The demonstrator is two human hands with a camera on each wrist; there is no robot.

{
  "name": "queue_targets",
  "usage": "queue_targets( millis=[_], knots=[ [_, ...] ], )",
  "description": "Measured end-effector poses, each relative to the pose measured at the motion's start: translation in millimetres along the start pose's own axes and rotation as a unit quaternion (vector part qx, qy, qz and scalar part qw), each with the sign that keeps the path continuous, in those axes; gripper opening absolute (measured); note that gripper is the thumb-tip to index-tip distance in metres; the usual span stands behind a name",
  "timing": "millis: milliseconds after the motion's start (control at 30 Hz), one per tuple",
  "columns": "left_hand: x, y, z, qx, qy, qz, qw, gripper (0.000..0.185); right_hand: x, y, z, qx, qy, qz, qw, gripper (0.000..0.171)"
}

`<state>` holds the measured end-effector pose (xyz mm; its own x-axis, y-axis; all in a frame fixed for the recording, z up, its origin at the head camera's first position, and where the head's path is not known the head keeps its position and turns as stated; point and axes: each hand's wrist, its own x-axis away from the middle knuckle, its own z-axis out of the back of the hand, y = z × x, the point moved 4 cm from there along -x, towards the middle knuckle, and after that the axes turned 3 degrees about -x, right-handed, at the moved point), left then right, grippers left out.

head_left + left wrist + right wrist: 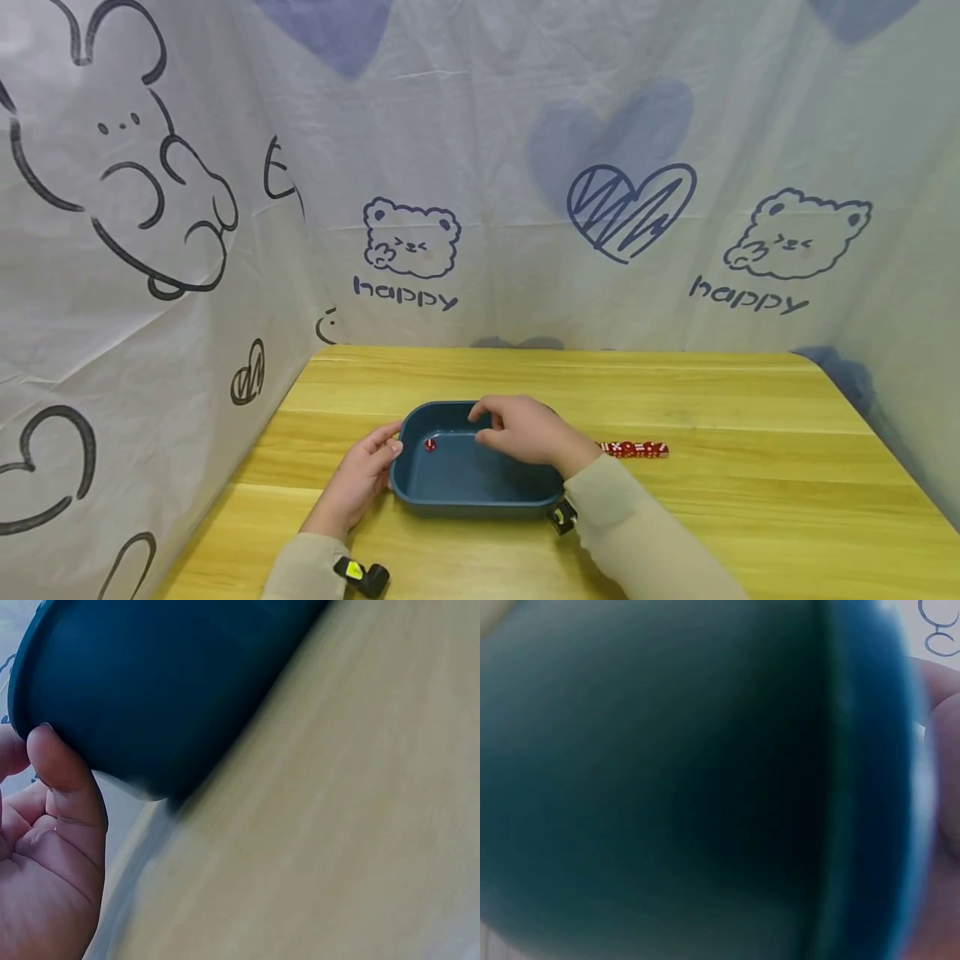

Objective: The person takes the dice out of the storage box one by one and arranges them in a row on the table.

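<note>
A dark teal rectangular tray (480, 507) with rounded corners sits on the table. Inside it, toward the left end, lies one red die (430, 445). My left hand (358, 477) grips the tray's left end; in the left wrist view the thumb (64, 769) presses against its outer wall near the rim. Over the tray's right half hovers my right hand (525, 429), thumb and index finger bent and apart, with nothing visible between them. The tray's side (667, 787) fills most of the right wrist view, blurred.
Right of the tray, a row of red dice (637, 450) with white pips stands on the yellow wood-grain table (750, 500), its left end behind the right wrist. A white printed cloth (495, 275) hangs around the table's back and sides.
</note>
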<state>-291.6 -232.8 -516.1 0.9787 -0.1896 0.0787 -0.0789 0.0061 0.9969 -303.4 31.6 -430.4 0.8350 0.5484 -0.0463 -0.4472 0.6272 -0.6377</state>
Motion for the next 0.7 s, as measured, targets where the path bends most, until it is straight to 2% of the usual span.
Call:
queue_targets(
  millis=[267, 700],
  knots=[
    [0.5, 2.2, -0.8, 0.000, -0.004, -0.003, 1.0000, 0.045, -11.3, -5.4, -7.0, -0.008, -0.020, -0.002, 1.000, 0.034],
    [0.6, 3.9, -2.9, 0.007, -0.007, 0.003, 0.9999, 0.046, -27.6, -26.9, -17.2, 0.019, -0.030, -0.008, 0.999, 0.035]
  ],
)
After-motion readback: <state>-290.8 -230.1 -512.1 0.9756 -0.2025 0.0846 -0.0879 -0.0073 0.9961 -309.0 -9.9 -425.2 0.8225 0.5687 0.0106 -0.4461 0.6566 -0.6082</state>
